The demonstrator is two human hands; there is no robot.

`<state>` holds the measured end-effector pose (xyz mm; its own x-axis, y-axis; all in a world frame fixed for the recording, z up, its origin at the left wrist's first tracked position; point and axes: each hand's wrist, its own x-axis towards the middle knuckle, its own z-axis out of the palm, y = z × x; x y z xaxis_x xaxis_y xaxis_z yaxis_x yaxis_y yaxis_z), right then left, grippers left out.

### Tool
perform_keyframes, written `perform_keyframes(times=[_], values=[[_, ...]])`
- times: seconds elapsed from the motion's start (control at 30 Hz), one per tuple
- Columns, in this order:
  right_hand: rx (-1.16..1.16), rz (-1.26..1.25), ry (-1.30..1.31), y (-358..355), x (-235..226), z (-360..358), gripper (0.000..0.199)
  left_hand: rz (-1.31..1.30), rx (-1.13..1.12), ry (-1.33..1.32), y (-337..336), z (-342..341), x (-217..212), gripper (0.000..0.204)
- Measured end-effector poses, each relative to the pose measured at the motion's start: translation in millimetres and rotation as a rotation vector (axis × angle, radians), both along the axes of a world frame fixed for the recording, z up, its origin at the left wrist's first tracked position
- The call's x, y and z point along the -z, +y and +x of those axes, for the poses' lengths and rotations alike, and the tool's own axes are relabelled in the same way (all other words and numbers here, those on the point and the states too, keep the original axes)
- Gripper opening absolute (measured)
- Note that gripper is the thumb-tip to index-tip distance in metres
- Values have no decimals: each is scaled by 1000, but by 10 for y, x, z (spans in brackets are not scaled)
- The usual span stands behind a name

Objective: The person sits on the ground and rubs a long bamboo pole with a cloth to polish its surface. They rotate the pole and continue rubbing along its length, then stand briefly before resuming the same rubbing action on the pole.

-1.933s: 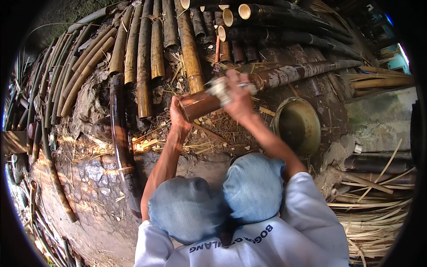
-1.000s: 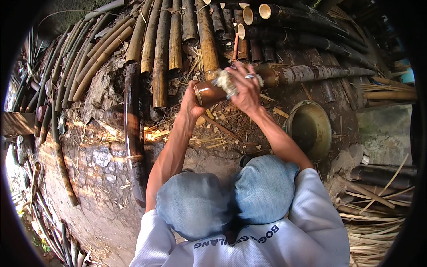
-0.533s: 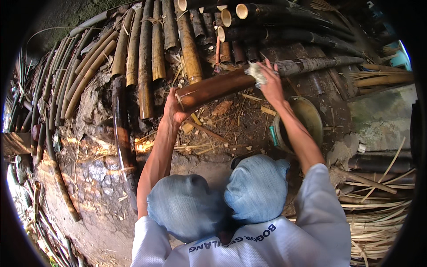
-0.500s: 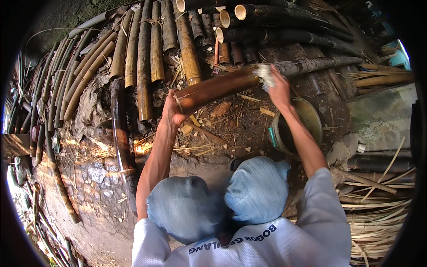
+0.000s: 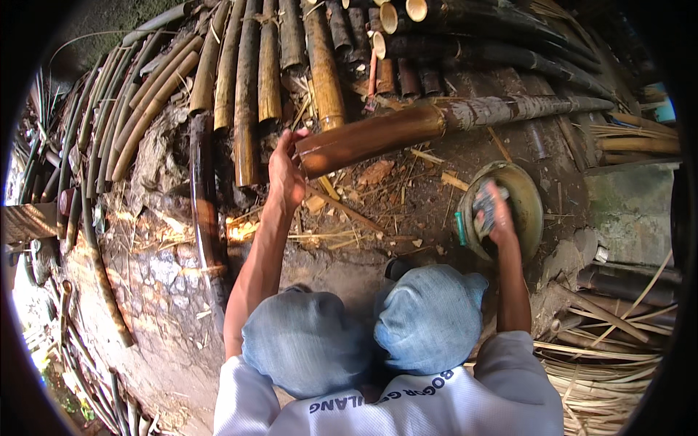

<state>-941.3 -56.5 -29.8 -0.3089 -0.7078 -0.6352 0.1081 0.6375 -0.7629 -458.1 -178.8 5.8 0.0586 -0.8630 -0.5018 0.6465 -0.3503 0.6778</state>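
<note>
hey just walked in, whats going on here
A person is working with a long bamboo pole lying crosswise in front of them. Their left hand is at the pole's near, cut end, while the right hand is away from it, at the basin, with a greyish wad. The pole's near stretch is brown and shiny; farther along it is patchy and whitish. More bamboo poles lie beyond.
</note>
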Motion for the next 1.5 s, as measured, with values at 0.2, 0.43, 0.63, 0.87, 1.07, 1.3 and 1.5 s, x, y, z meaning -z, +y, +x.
perform_keyframes(times=[0.2, 0.43, 0.63, 0.87, 1.07, 1.3, 1.5], values=[[-226, -748, 612, -983, -617, 2068, 56, 14, 83, 120, 2, 29, -72, 59], [-583, -1136, 1185, -1293, -376, 2680, 39, -66, 211, -154, 52, 87, -309, 56], [-355, -596, 1085, -2027, -340, 638, 58, -305, 1042, -1916, -181, -210, -660, 119], [-435, -961, 1140, -1648, -107, 2435, 41, -394, 1218, -1890, -449, -505, -624, 111], [-436, -656, 1227, -1289, -713, 1558, 40, -536, 1038, -1919, 341, 472, -903, 83], [-632, -785, 1038, -1532, -459, 2663, 60, -641, 615, -2113, 890, 2263, -932, 88], [-983, -1340, 843, -1198, -154, 4222, 61, -279, 576, -2266, 1330, 3620, -1045, 90]])
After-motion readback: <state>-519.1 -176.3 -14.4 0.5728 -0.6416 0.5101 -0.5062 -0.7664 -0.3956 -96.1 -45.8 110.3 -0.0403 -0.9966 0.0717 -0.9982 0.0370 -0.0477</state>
